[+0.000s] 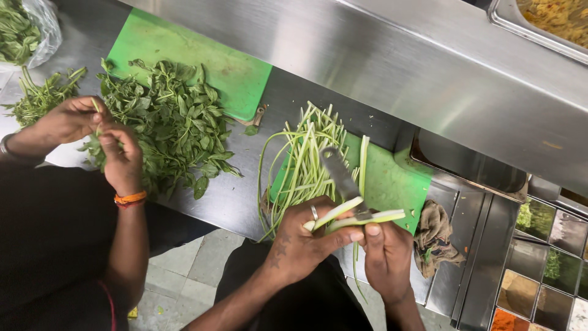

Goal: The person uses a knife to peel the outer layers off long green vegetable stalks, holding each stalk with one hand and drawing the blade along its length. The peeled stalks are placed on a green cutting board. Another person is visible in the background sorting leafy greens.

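Head view, looking down at a steel counter. The left hand and right hand meet just below the counter's near edge. The left hand's fingers are curled shut around a pale green stalk, thumb pressed along it; a ring sits on 1 finger. The right hand pinches the handle end of a knife with a pale green handle, thumb on top. The grey blade points away from the body, up over the stems. The blade's base lies against the stalk; whether it cuts in, cannot tell. 1 thin stem hangs down between the 2 hands.

Behind the hands, a pile of long green stems lies on a green cutting board, some stems trailing off the left edge onto the counter. A crumpled brown cloth sits just right of the board.

To the left, a second person's 2 hands pinch a small sprig beside a heap of leafy greens, which rests partly on a second green board. Spice compartments fill the lower right corner.
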Demonstrator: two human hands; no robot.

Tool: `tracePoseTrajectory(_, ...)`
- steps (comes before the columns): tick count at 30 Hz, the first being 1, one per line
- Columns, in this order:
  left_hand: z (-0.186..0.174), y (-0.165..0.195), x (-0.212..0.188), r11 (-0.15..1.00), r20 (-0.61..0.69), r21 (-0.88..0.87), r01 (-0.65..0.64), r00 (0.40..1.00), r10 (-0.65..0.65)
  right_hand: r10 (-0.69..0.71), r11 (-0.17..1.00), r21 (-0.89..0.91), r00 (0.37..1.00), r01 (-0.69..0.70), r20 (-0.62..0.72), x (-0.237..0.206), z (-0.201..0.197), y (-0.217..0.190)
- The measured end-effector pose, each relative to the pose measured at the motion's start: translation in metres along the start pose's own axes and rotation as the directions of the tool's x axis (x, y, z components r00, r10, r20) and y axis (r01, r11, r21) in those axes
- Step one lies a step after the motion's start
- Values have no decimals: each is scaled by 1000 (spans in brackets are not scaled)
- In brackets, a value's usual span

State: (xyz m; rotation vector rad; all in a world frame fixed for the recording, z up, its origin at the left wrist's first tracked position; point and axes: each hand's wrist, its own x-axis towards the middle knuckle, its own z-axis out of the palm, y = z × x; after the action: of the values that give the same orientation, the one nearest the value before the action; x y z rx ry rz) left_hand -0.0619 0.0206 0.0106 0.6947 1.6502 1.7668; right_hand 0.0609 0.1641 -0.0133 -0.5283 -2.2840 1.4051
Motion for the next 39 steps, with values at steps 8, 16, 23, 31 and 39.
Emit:
tracePoseTrajectory(8,3,-8,-5,999,-89,-42,35,995,-39,28,999,44,999,-27,-25,-4,9,5)
tracePoseTrajectory(16,4,-20,-6,985,-97,-172,27,994,-44,-5,999,43,994,1,105,3,8,-5)
tracePoseTrajectory(23,7,-35,-8,978,-131,-188,96,984,-122,47,995,84,993,-57,109,3,16,-5)
tracePoseTrajectory(31,-4,-55,5,922,-299,-40,385,876,-379,372,922,86,926,-377,61,10,2,25)
tracePoseTrajectory(39,-8,-104,55,971,-445,131,197,887,-120,538,843,36,842,-537,-43,0,-13,54)
